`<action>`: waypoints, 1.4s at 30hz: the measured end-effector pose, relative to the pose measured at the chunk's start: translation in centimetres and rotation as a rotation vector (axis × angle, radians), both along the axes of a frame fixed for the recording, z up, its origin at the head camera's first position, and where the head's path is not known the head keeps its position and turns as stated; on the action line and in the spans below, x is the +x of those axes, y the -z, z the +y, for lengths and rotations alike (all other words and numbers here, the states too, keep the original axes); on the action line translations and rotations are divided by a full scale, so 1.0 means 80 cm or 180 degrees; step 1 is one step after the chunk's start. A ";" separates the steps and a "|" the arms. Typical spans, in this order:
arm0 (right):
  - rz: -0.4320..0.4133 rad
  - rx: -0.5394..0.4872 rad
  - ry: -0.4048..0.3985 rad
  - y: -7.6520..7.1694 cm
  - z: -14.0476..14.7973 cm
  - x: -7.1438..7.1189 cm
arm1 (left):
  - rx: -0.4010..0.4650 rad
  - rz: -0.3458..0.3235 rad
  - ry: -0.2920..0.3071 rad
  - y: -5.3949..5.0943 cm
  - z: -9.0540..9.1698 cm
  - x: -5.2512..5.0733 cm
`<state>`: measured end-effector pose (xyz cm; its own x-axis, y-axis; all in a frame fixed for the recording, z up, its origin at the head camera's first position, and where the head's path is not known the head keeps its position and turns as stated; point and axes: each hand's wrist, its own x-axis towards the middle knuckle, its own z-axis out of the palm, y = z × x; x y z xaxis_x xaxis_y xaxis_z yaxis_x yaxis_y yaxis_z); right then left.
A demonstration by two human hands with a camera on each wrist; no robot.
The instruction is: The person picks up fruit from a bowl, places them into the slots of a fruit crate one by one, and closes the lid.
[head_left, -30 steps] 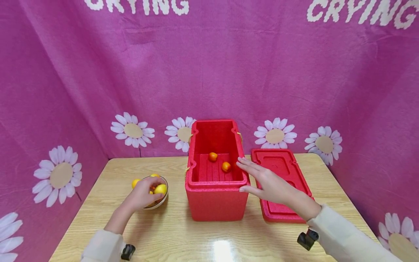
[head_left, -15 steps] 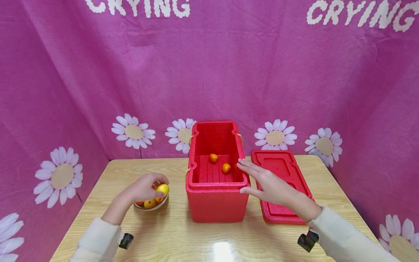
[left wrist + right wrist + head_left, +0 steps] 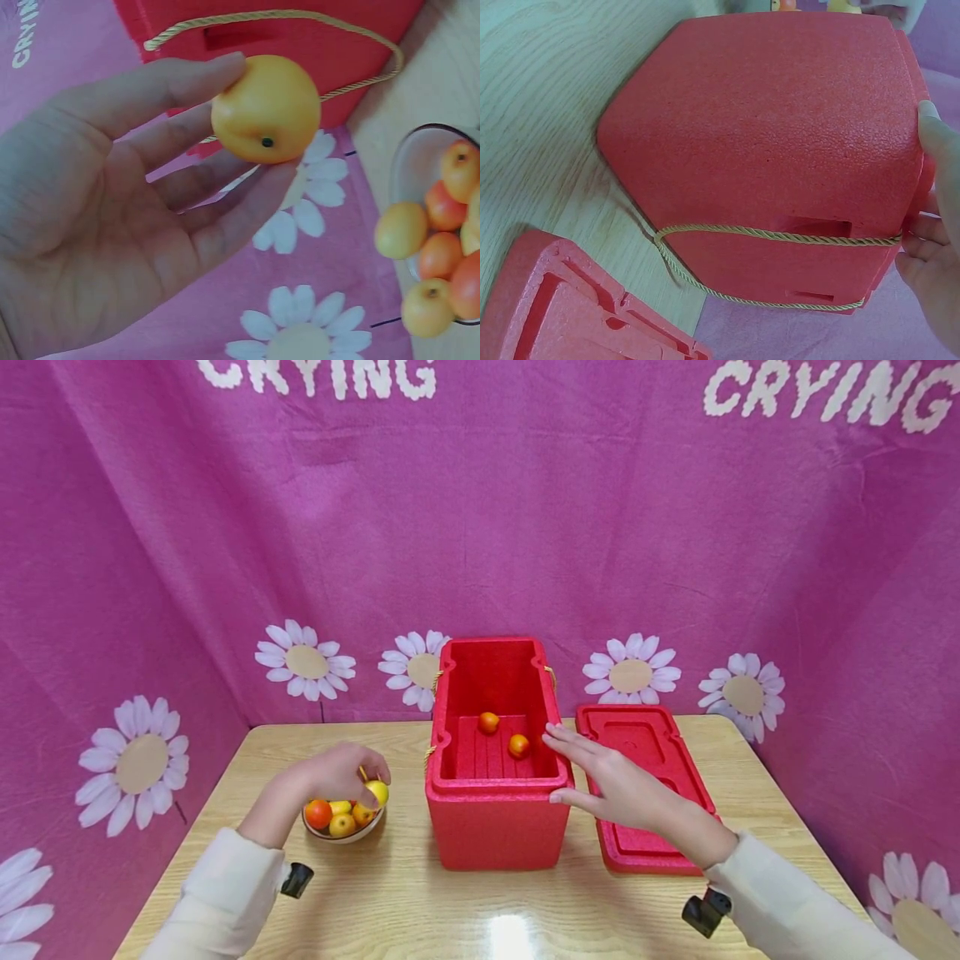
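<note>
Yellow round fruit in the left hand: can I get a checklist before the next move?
1. Left hand pinching the yellow round fruit: ok.
2. Fruit clear of the white round bowl: ok, visibly apart.
3. Red rectangular foam box uncovered: ok, its red foam lid lies beside it.
4. Right hand in contact with the box: ok.
5. Fruit over the box: not ok, outside it.
6. Firmness of grip: cannot tell.

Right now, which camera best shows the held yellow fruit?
Left wrist view: the yellow fruit appears large, dark spot visible. The head view shows it small, partly behind the left hand. The right wrist view shows a clipped yellow patch, perhaps it.
</note>
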<state>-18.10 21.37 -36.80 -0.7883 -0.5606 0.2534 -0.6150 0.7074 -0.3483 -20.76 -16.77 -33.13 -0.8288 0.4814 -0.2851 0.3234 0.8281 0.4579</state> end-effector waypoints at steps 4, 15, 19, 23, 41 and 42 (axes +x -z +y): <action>-0.0057 0.0019 0.0024 0.000 0.001 0.000 | 0.0009 -0.0080 -0.0020 -0.015 0.004 -0.006; 0.0007 0.0000 0.0014 -0.001 0.001 0.001 | 0.0120 0.0098 0.0057 -0.056 0.012 -0.037; 0.0012 0.0013 0.0015 -0.001 0.001 0.001 | 0.0212 0.0104 0.0125 -0.067 0.019 -0.043; -0.0027 0.0013 0.0030 -0.001 0.002 0.000 | 0.0255 0.0151 0.0190 -0.078 0.029 -0.049; -0.0094 0.0033 0.0047 -0.001 0.002 0.001 | 0.0447 0.0133 0.0442 -0.104 0.093 -0.091; -0.0096 0.0037 0.0050 -0.001 0.002 0.001 | 0.0445 0.0138 0.0451 -0.104 0.097 -0.094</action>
<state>-18.03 21.50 -36.72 -0.8042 -0.5510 0.2229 -0.5933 0.7210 -0.3581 -28.30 -8.98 -24.81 -0.7601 0.6264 -0.1728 0.4541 0.7023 0.5482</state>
